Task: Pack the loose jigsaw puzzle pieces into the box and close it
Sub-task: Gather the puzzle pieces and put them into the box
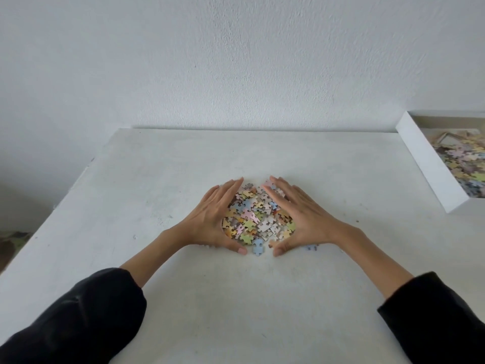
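A heap of pastel pieces (258, 215) lies near the middle of the white table (131, 179); the left hand (210, 219) stands on its edge against the heap's left side, fingers straight and together, thumb stretched along the near side; the right hand (299, 216) mirrors it on the right, fingers straight, thumb reaching inward; both hands are flat and open, cupping the heap but gripping nothing; a blue piece (257, 246) lies between the two thumb tips; another blue piece (311, 247) sits just outside the right hand; the white box (430, 164) stands open at the table's far right, well apart, already holding more pieces; dark sleeves (78, 316) cover both forearms.
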